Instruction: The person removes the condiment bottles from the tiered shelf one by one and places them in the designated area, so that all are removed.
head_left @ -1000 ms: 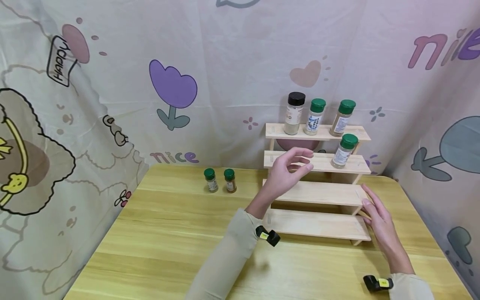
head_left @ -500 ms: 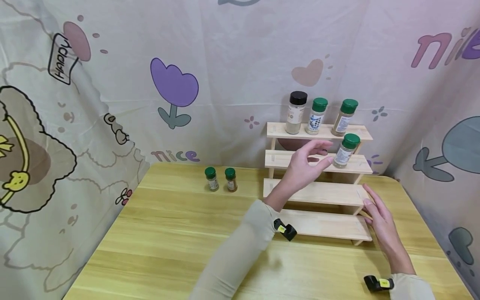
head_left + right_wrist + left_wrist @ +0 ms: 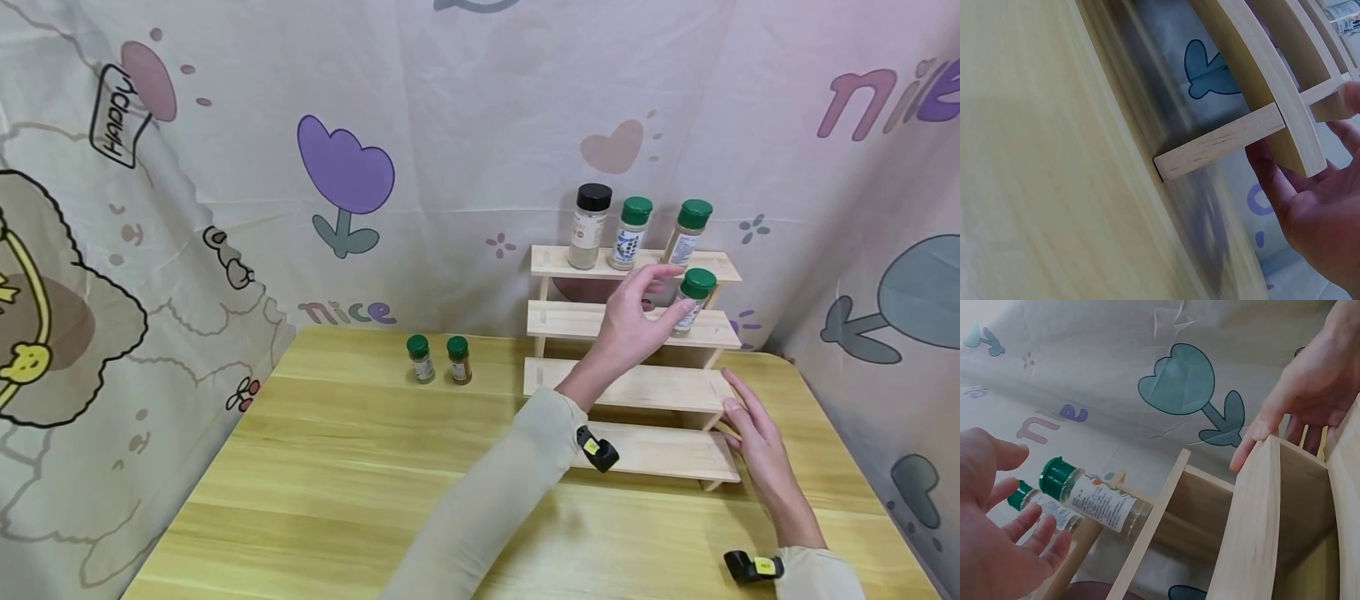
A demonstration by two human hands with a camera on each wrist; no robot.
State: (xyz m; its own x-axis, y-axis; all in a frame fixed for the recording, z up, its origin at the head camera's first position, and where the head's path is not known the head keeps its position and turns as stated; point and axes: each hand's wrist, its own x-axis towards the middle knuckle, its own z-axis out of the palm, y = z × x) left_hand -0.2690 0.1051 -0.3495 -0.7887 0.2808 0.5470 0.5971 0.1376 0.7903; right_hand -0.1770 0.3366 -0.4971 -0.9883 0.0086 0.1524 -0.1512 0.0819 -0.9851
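A pale wooden stepped display rack (image 3: pixel 667 387) stands on the table, with a green-capped spice jar (image 3: pixel 699 285) upright on its second tier from the top. My left hand (image 3: pixel 633 325) is just left of this jar, thumb and fingers spread apart. In the left wrist view a gap shows between that hand and the jar's cap (image 3: pixel 1060 478). My right hand (image 3: pixel 761 437) holds the rack's right side; the left wrist view shows its thumb on a board's edge and fingers beneath.
On the top tier stand a black-capped jar (image 3: pixel 588 229) and two green-capped jars, one at the middle (image 3: pixel 630 237). Two smaller green-capped jars (image 3: pixel 422 360) stand on the table (image 3: pixel 322 467) left of the rack. A printed cloth (image 3: pixel 465 125) hangs behind.
My left hand has moved right along the second tier, up to the green-capped jar. My right hand has kept its place on the rack.
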